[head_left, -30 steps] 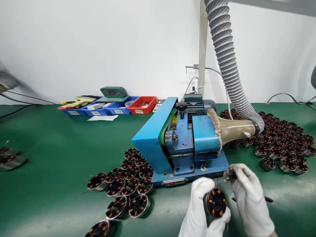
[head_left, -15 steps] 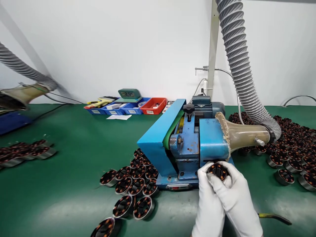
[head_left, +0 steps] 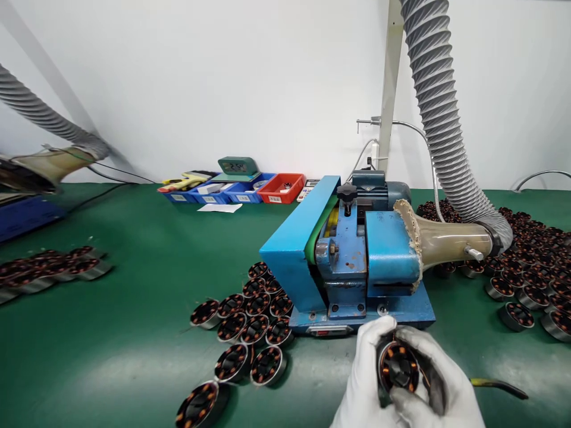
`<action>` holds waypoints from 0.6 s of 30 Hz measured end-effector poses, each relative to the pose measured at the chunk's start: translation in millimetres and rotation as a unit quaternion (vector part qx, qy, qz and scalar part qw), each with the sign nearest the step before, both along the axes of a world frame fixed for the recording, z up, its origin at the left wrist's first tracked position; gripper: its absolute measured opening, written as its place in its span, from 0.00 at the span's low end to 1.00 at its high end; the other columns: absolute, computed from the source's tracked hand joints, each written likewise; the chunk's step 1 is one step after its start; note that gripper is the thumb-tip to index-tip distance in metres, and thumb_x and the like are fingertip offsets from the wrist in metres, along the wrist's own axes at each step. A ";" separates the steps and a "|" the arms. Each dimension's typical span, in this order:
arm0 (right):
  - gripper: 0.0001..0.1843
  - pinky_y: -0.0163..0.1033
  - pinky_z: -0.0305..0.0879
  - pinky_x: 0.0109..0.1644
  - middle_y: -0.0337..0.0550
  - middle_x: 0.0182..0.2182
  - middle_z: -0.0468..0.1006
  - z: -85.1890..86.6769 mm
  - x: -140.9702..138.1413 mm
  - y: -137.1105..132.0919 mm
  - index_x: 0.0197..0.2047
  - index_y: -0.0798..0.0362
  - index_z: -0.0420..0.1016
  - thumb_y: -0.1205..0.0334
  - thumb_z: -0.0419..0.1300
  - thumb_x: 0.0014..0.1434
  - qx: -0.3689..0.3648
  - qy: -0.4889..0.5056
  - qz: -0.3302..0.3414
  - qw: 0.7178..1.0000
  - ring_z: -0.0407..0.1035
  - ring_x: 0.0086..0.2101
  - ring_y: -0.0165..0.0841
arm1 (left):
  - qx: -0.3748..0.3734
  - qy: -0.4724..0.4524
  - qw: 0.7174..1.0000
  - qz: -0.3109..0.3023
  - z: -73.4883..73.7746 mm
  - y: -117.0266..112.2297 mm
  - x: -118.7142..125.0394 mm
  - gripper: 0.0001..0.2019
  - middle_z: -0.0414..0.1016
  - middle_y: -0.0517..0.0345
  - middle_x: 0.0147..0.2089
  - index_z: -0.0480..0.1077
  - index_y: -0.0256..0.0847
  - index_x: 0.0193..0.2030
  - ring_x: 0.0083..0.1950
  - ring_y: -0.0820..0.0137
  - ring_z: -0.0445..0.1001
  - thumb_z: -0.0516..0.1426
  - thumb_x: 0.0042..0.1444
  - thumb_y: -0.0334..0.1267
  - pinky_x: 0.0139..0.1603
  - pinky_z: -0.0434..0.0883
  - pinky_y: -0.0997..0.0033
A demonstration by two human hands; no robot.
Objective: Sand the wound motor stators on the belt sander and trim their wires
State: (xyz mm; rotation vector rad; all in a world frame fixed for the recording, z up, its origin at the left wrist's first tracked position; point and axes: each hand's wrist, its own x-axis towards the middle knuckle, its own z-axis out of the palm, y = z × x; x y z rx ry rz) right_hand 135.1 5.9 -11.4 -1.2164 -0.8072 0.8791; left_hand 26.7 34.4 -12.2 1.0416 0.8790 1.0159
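Both my hands wear white gloves and close around one round motor stator (head_left: 398, 367) with copper windings, held low in front of the blue machine (head_left: 352, 261). My left hand (head_left: 363, 380) cups its left side. My right hand (head_left: 439, 386) wraps its right and lower edge. The stator's open face points up toward me.
A grey ribbed hose (head_left: 439, 113) runs down into the machine's funnel. Several stators lie in a group at front left (head_left: 250, 324), in a heap at right (head_left: 530, 261) and at far left (head_left: 49, 270). Blue and red bins (head_left: 243, 189) stand at the back. A thin tool (head_left: 497, 386) lies at right.
My hands first carried the stator up to the machine's front slot, then drew it back down toward me. The view has shifted left.
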 end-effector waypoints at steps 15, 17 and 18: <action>0.13 0.40 0.73 0.35 0.44 0.30 0.81 38.9 17.3 -11.4 0.37 0.43 0.84 0.70 0.66 0.51 0.147 -0.135 0.163 0.966 0.76 0.31 0.38 | -0.013 -0.083 0.988 -0.132 -2.8 -9.8 -23.6 0.27 0.75 0.53 0.30 0.70 0.48 0.51 0.26 0.66 0.75 0.64 0.45 0.55 0.19 0.70 0.69; 0.03 0.34 0.69 0.23 0.41 0.22 0.79 40.3 15.5 -7.3 0.29 0.46 0.83 0.64 0.67 0.51 0.093 0.013 0.128 0.987 0.70 0.19 0.31 | -0.015 -0.064 0.988 -0.138 -6.6 -14.9 -22.4 0.26 0.73 0.55 0.27 0.70 0.48 0.50 0.23 0.67 0.74 0.63 0.45 0.55 0.18 0.69 0.69; 0.02 0.30 0.65 0.18 0.39 0.19 0.76 40.8 15.5 -5.6 0.26 0.47 0.82 0.61 0.69 0.50 0.057 0.106 0.118 0.986 0.66 0.16 0.27 | -0.018 -0.055 0.989 -0.138 -8.3 -18.3 -20.9 0.24 0.73 0.56 0.27 0.71 0.48 0.49 0.22 0.67 0.73 0.62 0.47 0.55 0.19 0.69 0.69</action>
